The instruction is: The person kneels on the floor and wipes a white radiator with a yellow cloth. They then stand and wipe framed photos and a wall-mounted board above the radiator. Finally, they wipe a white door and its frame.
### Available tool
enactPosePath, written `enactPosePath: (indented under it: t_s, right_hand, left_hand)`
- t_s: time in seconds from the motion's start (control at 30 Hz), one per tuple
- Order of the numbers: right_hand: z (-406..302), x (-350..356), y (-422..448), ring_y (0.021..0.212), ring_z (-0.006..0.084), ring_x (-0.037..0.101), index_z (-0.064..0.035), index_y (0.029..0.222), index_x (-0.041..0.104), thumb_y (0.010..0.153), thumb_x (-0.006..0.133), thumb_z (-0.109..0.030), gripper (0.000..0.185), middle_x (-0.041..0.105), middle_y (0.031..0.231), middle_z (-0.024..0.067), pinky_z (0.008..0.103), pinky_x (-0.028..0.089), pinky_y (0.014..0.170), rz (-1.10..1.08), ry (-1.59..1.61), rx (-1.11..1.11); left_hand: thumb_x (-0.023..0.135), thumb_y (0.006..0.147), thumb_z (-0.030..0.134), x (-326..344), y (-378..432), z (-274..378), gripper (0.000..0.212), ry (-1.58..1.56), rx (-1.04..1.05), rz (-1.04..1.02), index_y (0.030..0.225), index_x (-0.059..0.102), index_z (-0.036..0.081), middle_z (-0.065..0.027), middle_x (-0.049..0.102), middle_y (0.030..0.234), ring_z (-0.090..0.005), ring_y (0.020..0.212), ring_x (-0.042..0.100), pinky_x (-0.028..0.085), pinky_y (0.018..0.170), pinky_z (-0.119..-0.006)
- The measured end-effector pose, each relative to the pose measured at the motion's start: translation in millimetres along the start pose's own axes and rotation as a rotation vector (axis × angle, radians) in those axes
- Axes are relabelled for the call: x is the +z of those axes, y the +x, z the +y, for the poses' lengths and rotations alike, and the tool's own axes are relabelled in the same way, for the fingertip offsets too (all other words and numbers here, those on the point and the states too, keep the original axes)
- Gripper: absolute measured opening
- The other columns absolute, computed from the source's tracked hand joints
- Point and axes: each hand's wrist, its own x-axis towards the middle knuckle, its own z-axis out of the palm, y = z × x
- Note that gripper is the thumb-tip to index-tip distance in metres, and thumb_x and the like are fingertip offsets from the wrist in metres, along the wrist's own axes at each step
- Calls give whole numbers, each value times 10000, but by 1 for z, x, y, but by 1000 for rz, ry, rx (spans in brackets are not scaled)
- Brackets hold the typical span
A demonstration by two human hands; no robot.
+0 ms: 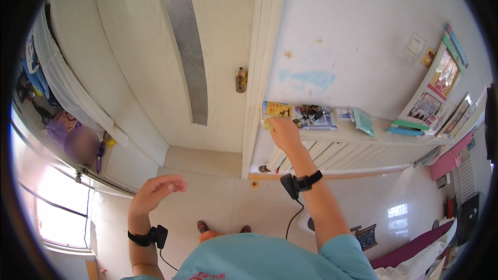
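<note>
My right hand (284, 133) is stretched forward over the left end of a narrow shelf (383, 137) and grips a small yellowish-green cloth or sponge (268, 125). Just behind that hand a yellow printed booklet (278, 109) lies on the shelf. To its right, a pile of small dark objects (312, 112) rests on a printed packet (327, 123). My left hand (156, 192) is raised over the floor at the left, fingers loosely bent and apart, holding nothing. A pale door (221, 27) with a brass-coloured handle (241, 80) stands ahead.
Below the shelf is a white radiator (350, 155). A teal packet (363, 122) and a photo board (424, 103) stand further right along it. At left is a wardrobe with hanging white cloth (64, 70). A small dark chair (365, 237) stands on the floor at lower right.
</note>
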Motion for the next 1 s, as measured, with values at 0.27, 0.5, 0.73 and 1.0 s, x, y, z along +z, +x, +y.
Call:
enactPosePath:
  t_s: [0.27, 0.5, 0.73, 1.0]
  right_hand:
    - [10, -21, -21, 883, 371, 574, -69, 958, 647, 754, 578, -72, 216, 633, 880, 178, 470, 468, 752, -103, 83, 44]
    - [5, 9, 11, 856, 354, 578, -67, 898, 633, 768, 570, -67, 145, 633, 874, 152, 455, 484, 731, 4, 4, -36]
    - [12, -22, -23, 874, 350, 581, -72, 909, 639, 775, 578, -104, 150, 636, 872, 146, 456, 482, 729, -79, 74, 3]
    - [4, 9, 12, 892, 364, 572, -68, 986, 659, 741, 599, -72, 253, 634, 884, 186, 459, 462, 752, -46, 37, 0]
  left_hand:
    - [475, 957, 74, -3, -2, 0, 317, -10, -16, 13, 1251, 523, -36, -146, 629, 1100, -224, 1013, 601, 469, 924, -344]
    - [474, 961, 89, 1, 7, 3, 320, 10, 0, -14, 1251, 523, -36, -149, 632, 1097, -223, 1018, 601, 463, 928, -341]
    - [495, 958, 104, -2, -2, 0, 322, -2, -26, 24, 1248, 528, -32, -148, 639, 1081, -223, 1016, 604, 461, 925, -341]
    - [482, 951, 84, 3, 7, 4, 328, 43, -17, -23, 1247, 517, -51, -159, 631, 1088, -239, 1006, 609, 464, 924, -355]
